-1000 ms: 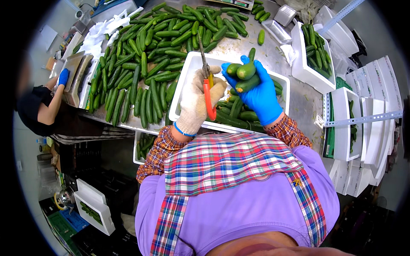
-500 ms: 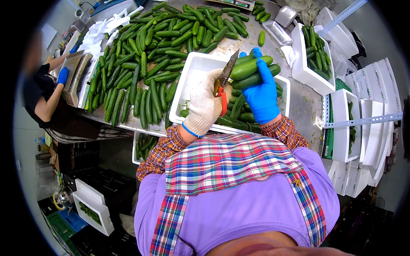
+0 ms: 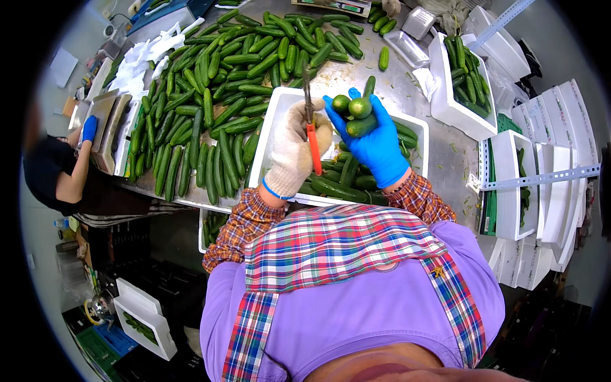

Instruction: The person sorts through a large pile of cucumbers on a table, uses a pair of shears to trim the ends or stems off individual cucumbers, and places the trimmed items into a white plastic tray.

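My left hand [image 3: 294, 149], in a cream knitted glove, grips a pair of red-handled scissors [image 3: 313, 143] with the blades pointing up and away. In a blue glove, my right hand [image 3: 375, 143] is closed around several cucumbers [image 3: 360, 107], whose round ends face my left hand. Both hands are over a white foam box [image 3: 267, 130] partly filled with cucumbers. A small gap separates the scissors from the held cucumbers. My left palm is hidden.
A large heap of cucumbers [image 3: 223, 95] covers the metal table on the left. White foam boxes [image 3: 468, 121] stand at the right, one holding cucumbers. At far left, a co-worker's blue-gloved hand [image 3: 90, 128] rests by a scale [image 3: 105, 127]. A metal shelf rail [image 3: 541, 179] crosses the right side.
My right hand has turned the cucumbers from lying sideways to showing their ends, and moved slightly left. The scissors have swung more upright and away from the cucumbers.
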The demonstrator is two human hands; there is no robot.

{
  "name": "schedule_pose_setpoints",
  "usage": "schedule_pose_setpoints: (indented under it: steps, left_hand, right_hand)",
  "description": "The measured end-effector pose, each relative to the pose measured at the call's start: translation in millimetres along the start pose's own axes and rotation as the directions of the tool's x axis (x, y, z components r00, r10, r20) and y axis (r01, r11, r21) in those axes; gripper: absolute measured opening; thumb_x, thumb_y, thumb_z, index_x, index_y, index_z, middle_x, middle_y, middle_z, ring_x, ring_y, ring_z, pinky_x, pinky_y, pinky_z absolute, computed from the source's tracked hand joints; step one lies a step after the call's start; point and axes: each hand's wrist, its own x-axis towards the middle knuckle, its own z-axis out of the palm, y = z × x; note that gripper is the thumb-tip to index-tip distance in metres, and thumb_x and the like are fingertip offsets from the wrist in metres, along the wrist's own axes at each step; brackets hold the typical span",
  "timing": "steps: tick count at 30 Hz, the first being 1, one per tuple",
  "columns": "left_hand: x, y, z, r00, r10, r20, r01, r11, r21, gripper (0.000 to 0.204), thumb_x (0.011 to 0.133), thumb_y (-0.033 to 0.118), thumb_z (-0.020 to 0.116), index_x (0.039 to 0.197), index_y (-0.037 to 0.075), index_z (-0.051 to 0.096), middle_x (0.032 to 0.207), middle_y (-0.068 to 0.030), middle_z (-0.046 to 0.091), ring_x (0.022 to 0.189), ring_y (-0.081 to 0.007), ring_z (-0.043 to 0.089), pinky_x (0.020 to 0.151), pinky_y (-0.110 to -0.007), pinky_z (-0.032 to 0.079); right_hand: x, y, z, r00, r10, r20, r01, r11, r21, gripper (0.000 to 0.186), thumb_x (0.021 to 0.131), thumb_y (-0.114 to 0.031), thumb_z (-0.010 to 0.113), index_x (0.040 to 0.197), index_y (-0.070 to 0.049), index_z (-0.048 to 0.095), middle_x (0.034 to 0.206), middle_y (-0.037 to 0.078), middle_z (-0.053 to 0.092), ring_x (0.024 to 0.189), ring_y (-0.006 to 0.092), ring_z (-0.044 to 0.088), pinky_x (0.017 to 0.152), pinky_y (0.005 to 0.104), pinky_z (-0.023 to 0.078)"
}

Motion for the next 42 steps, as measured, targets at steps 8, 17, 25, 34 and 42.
schedule_pose_setpoints:
  steps: [8,17,25,34,42]
  left_hand:
    - [19,-2,-21,0.998,0.011,-0.063,0.020,0.876,0.482,0.045,0.083,0.000,0.066,0.126,-0.001,0.050,0.093,-0.0063,0.063,0.080,-0.0120,0.059,0.075,-0.024,0.049]
    - [13,-12,-29,0.998,0.002,-0.061,0.033,0.825,0.564,0.045,0.083,0.004,0.067,0.126,0.001,0.054,0.089,-0.0059,0.063,0.077,-0.0107,0.060,0.073,-0.025,0.050]
    - [-2,-8,-39,0.972,-0.151,-0.179,0.224,0.816,0.533,0.041,0.083,0.017,0.072,0.116,-0.003,0.059,0.079,-0.0017,0.056,0.069,-0.0081,0.053,0.063,-0.023,0.046]
    - [-17,-29,-49,0.948,-0.133,-0.289,0.232,0.911,0.340,0.041,0.084,0.007,0.069,0.120,-0.005,0.055,0.074,0.0030,0.051,0.063,-0.0055,0.048,0.060,-0.020,0.041]
    - [-18,-22,-50,0.961,-0.146,-0.236,0.231,0.892,0.389,0.046,0.086,0.008,0.068,0.125,-0.008,0.051,0.077,0.0001,0.058,0.065,-0.0056,0.051,0.060,-0.020,0.042]
  right_hand:
    - [-1,-10,6,1.000,-0.020,0.004,0.019,0.992,0.128,0.051,0.092,-0.023,0.062,0.137,-0.008,0.042,0.142,0.025,0.036,0.133,0.0464,0.036,0.110,0.0604,0.035]
    - [0,-15,4,0.999,-0.039,-0.035,0.045,0.986,0.160,0.052,0.092,-0.022,0.062,0.138,-0.008,0.042,0.142,0.024,0.036,0.133,0.0463,0.035,0.110,0.0609,0.035]
    - [46,-54,-28,0.971,-0.196,-0.137,0.176,0.973,-0.149,0.045,0.090,-0.021,0.064,0.131,-0.010,0.048,0.134,0.023,0.045,0.124,0.0428,0.045,0.105,0.0616,0.039]
    - [143,-105,-29,0.948,-0.250,-0.198,0.098,0.820,-0.564,0.043,0.085,-0.019,0.070,0.122,-0.003,0.053,0.126,0.021,0.053,0.119,0.0407,0.051,0.102,0.0592,0.042]
    - [150,-102,-57,0.961,-0.039,0.273,0.254,-0.256,-0.933,0.085,0.073,-0.016,0.084,0.142,0.001,0.037,0.126,0.020,0.058,0.109,0.0244,0.060,0.096,0.0347,0.051]
